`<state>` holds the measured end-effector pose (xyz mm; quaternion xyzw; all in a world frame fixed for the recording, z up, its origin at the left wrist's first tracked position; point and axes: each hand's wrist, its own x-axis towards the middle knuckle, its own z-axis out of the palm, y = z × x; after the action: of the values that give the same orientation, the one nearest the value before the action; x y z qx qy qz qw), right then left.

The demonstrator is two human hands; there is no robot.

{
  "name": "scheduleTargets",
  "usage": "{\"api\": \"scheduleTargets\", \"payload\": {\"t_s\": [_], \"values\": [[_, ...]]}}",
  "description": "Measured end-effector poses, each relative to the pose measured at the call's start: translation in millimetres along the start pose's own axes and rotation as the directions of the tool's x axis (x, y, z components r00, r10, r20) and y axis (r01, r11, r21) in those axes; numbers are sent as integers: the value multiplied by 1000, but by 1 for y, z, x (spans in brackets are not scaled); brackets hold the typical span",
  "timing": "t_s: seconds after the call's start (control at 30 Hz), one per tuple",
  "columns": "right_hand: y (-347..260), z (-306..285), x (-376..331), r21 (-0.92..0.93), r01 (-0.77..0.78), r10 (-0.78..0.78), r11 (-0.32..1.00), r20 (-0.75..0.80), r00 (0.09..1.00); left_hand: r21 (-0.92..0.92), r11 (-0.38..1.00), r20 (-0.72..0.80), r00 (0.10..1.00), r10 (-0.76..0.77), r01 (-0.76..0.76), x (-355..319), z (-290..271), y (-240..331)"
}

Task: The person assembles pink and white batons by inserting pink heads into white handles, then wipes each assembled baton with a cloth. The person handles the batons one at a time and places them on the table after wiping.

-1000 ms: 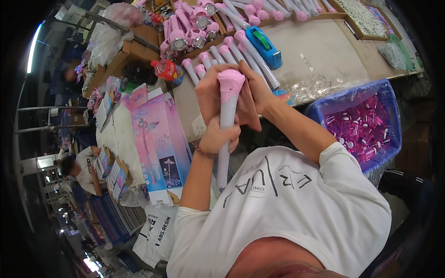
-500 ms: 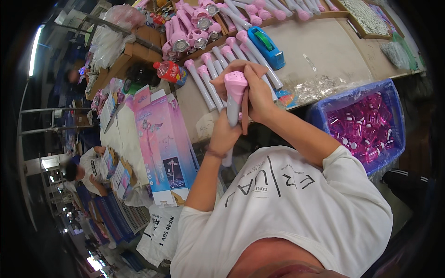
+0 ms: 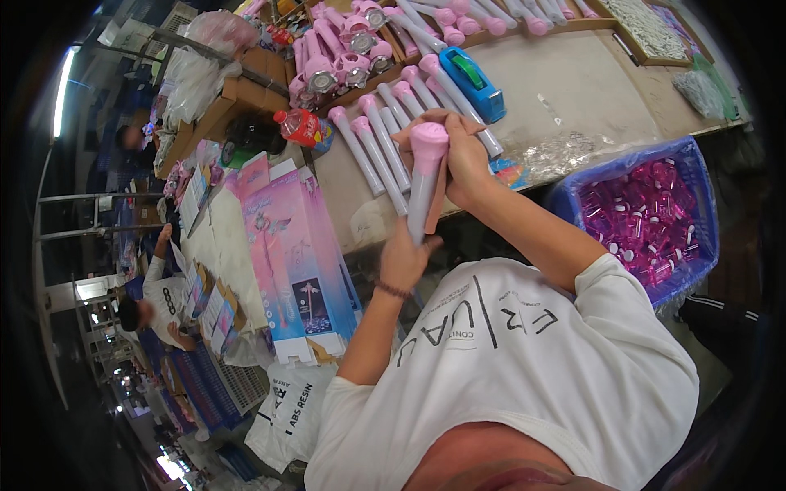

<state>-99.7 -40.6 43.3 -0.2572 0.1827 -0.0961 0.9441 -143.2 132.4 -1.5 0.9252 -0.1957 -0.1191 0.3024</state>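
In front of my chest, over the table's near edge, I hold a wand handle (image 3: 424, 184) with a pink knobbed head and a translucent grey tube. My left hand (image 3: 404, 258) is closed around the tube's lower end. Up by the pink head, my right hand (image 3: 468, 164) is closed on the handle, with a tan-brown sheet (image 3: 438, 209) wrapped behind it; its material is unclear. Several similar pink-topped handles (image 3: 378, 147) lie in a row on the table just beyond my hands. Beside them stands a blue tape dispenser (image 3: 483, 86) with a green roll.
A blue crate (image 3: 565, 196) of magenta bottles with white caps stands at the right. Pink wand parts (image 3: 344, 57) are heaped at the back. Printed boxes (image 3: 286, 254) and a red-capped bottle (image 3: 299, 127) are at the left. Farther left, a co-worker (image 3: 164, 303) handles cartons.
The handle has turned, its pink head now more upright and more of the tube showing. My left hand has shifted slightly right and down. The co-worker's arm has risen.
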Motion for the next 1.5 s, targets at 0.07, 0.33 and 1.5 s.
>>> {"api": "scheduleTargets", "payload": {"t_s": [0.07,0.33,1.5], "values": [[-1,0,2,-9,-12,12,1000,6,1000,-498,837,362,931,-36,226,-13,-3,4],[-9,1,-9,17,-184,176,983,219,960,-630,675,446,890,-90,384,-7,-15,8],[7,-33,-11,-172,-136,209,976,546,812,-872,-111,441,862,248,478,-4,-25,27]]}}
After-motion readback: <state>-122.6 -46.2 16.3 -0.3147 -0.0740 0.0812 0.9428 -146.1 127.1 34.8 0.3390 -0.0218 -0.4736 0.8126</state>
